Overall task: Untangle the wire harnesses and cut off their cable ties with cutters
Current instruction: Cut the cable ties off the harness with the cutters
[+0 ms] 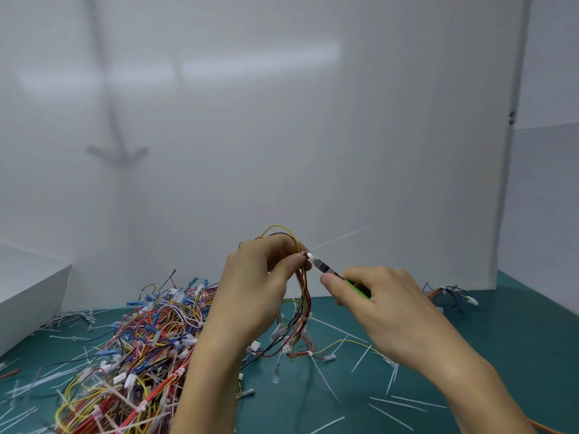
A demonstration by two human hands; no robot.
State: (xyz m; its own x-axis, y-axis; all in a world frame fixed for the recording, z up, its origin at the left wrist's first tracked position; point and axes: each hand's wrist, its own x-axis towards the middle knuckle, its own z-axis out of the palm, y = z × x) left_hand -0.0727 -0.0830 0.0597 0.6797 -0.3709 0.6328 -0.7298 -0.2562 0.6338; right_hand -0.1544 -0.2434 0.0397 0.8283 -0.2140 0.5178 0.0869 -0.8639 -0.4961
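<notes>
My left hand (260, 277) pinches a wire harness (302, 296) of red, yellow and black wires, held up above the green mat; its lower ends hang down to the mat. A white cable tie (340, 237) sticks out to the upper right from the pinched spot. My right hand (385, 308) grips green-handled cutters (355, 285), whose dark jaws (319, 264) sit at the tie's head right beside my left fingertips.
A big tangle of coloured harnesses (141, 343) lies on the mat at the left. Cut white ties (404, 402) are scattered over the mat. A small harness (451, 292) lies at the back right. White walls stand behind, and a white box (28, 292) at the left.
</notes>
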